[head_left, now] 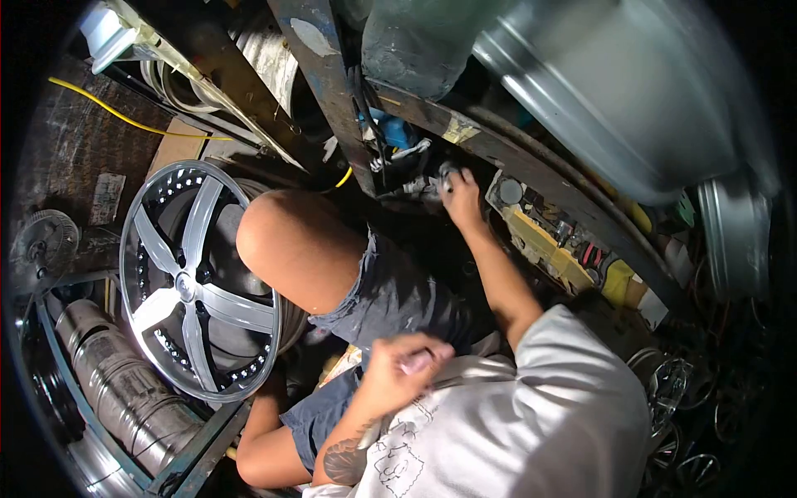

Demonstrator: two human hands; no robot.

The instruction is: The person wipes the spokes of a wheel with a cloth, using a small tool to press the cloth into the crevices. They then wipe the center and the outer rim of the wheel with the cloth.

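Note:
My left hand, at the end of a tattooed forearm, is curled in front of the white shirt, around something small and pinkish that motion blurs. My right hand reaches out past the raised knee, beside a metal frame. Its fingers close on a small dark object with a shiny part, too small to name. A silver and black five-spoke wheel rim stands left of my bare knee; neither hand touches it.
A cluttered yellow tray sits right of my right hand. A blue object lies behind the frame beam. Large silver rims hang at top right. At lower left is a metal cylinder; a yellow cable crosses the upper left.

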